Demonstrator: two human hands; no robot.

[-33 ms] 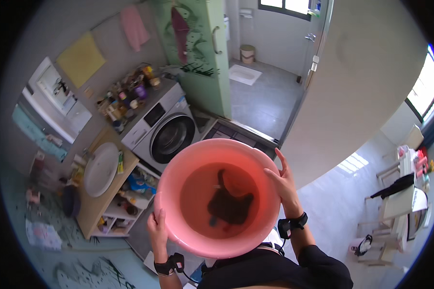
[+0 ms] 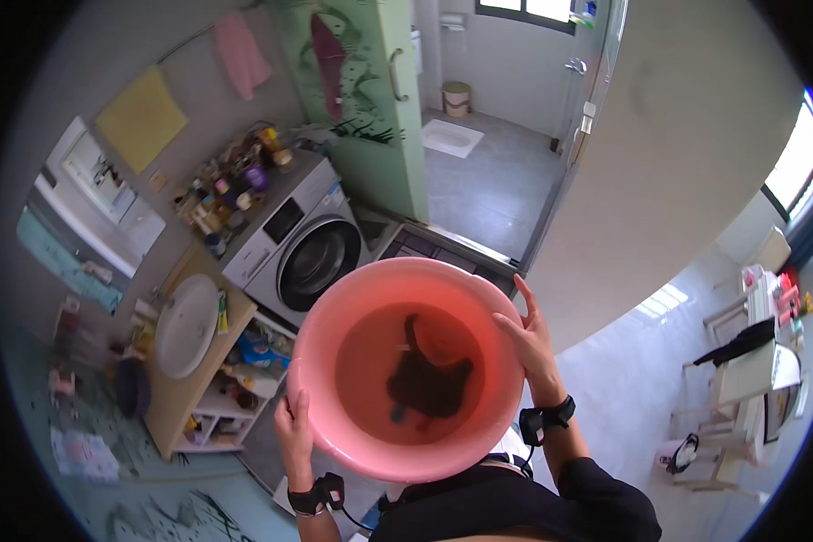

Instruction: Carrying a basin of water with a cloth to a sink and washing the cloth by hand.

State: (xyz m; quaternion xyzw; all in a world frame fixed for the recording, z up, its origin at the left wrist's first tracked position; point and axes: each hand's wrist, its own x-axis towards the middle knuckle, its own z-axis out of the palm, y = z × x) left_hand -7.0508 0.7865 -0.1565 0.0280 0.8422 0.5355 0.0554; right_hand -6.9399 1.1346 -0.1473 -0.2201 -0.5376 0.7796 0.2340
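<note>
A large pink plastic basin [image 2: 321, 406] is held up before my body, with water in its bottom. In the water lies a dark, soft-looking item [image 2: 429, 384], perhaps cloth, with a narrow strip trailing toward the far side; its kind is unclear. My left hand [image 2: 294, 429] grips the basin's near left rim, fingers curled against the outside. On the right side, my right hand [image 2: 530, 339] clasps the rim with thumb over the edge and index finger stretched out along it. Both wrists wear black bands with small devices.
Ahead stands a front-loading washing machine [image 2: 316, 262] topped with many bottles. A white washbasin [image 2: 187, 325] on a wooden counter is to the left. Beyond a green sliding door [image 2: 384, 172] lie a squat toilet [image 2: 452, 138] and a bin [image 2: 456, 99]. White chairs [image 2: 741, 388] stand right.
The room has shifted slightly leftward in view. The basin stays between both hands, almost unmoved in the picture.
</note>
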